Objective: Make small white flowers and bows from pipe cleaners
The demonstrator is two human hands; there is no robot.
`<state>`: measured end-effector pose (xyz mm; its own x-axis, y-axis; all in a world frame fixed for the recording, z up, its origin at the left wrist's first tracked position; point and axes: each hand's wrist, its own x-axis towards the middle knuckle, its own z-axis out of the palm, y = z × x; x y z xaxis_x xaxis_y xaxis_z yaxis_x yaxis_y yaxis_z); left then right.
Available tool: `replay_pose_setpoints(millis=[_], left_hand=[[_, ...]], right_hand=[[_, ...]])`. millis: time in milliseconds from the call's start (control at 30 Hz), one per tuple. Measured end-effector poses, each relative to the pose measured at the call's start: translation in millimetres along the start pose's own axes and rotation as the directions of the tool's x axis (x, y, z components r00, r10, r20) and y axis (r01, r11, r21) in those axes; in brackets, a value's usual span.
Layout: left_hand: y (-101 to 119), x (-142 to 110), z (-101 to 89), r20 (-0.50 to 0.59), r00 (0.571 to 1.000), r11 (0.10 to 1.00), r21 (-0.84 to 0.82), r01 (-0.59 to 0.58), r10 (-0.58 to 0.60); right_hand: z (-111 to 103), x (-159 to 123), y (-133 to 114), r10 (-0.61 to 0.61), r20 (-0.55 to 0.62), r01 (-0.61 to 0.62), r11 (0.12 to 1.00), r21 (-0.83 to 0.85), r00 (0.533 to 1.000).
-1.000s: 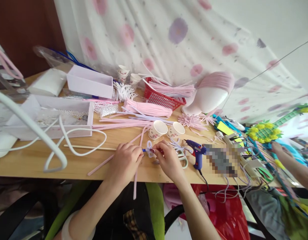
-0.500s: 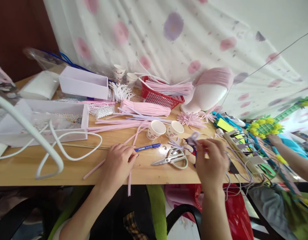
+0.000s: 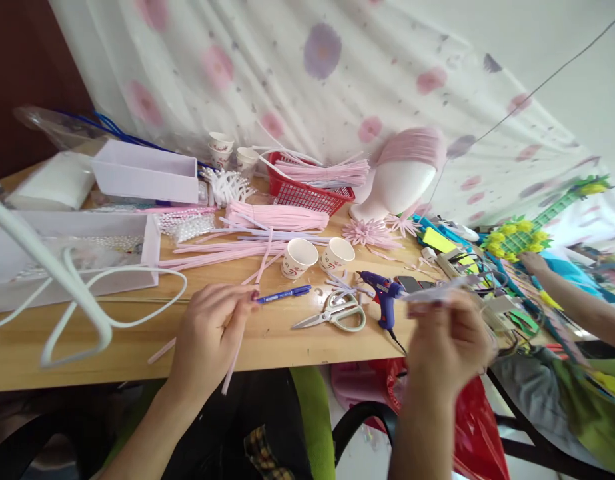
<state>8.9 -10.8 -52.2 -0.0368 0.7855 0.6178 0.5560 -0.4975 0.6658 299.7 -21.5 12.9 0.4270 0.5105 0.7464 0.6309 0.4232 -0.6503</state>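
Observation:
My left hand (image 3: 207,333) pinches a long pink pipe cleaner (image 3: 264,257), whose lower end hangs past the table's front edge. Just beyond those fingertips lies a blue pen (image 3: 286,294) on the table. Between my hands rest white-handled scissors (image 3: 337,311), with two paper cups (image 3: 299,259) behind them. My right hand (image 3: 444,337) is closed on a pale lilac strip (image 3: 430,292), smeared by motion, so its exact kind is unclear. To the left of that hand sits a blue glue gun (image 3: 384,297), its cord running off the front edge.
Bundles of pink pipe cleaners (image 3: 277,218) lie at the back beside a red basket (image 3: 310,198). A mannequin head (image 3: 400,183) stands behind pink flowers (image 3: 368,233). White boxes (image 3: 152,243) and a white cable (image 3: 134,323) occupy the left. At right, another person's arm (image 3: 572,297) reaches in.
My left hand has lifted off the table with the pink pipe cleaner. The right hand has shifted rightward, uncovering the glue gun, and its lilac piece is now stretched sideways. The view has turned slightly.

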Motion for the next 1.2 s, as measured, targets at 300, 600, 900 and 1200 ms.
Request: replay_pose_setpoints(millis=[300, 600, 900, 1200], left_hand=[[2, -7, -10.4, -0.044, 0.993, 0.993, -0.011, -0.114, 0.113], [5, -2, -15.1, 0.019, 0.986, 0.984, -0.066, -0.164, 0.166], [11, -5, -18.0, 0.101, 0.994, 0.997, -0.067, 0.048, -0.041], [62, 0, 3.4, 0.144, 0.973, 0.983, -0.033, -0.179, 0.182]], right_hand=[[77, -69, -44, 0.399, 0.702, -0.739, -0.087, 0.669, 0.589], [84, -94, -42, 0.019, 0.927, -0.566, -0.787, 0.244, 0.373], [80, -86, -42, 0.162, 0.930, -0.645, -0.680, 0.348, 0.331], [81, -86, -47, 0.472, 0.761, -0.817, -0.136, 0.561, 0.444]])
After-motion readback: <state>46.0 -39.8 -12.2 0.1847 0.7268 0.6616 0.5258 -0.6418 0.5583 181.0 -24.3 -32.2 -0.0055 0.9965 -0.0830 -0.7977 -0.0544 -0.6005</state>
